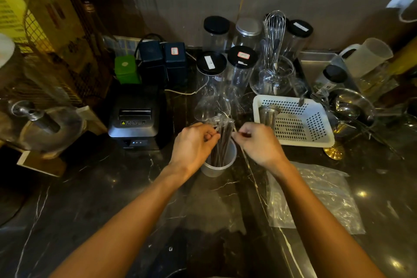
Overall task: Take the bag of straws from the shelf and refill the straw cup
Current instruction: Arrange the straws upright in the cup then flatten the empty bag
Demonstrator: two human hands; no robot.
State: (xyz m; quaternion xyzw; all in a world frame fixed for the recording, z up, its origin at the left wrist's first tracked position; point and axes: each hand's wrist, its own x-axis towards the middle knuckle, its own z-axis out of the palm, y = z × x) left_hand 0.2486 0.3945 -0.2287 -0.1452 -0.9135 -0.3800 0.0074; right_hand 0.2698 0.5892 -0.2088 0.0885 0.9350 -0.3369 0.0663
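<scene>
A white straw cup (218, 166) stands on the dark marble counter (112, 187) in the middle of the view. A bundle of dark straws (222, 142) in clear wrapping stands upright in it. My left hand (194, 144) pinches the wrapping on the bundle's left side near the top. My right hand (257, 142) pinches a thin wrapped straw on the bundle's right. A clear plastic bag (320, 196) lies flat on the counter under my right forearm.
A black receipt printer (135, 117) stands left of the cup. Behind the cup are clear jars (212, 74) with black lids and a glass flask (211, 106). A white perforated basket (293, 119) sits to the right, with metal bowls (352, 106) beyond it.
</scene>
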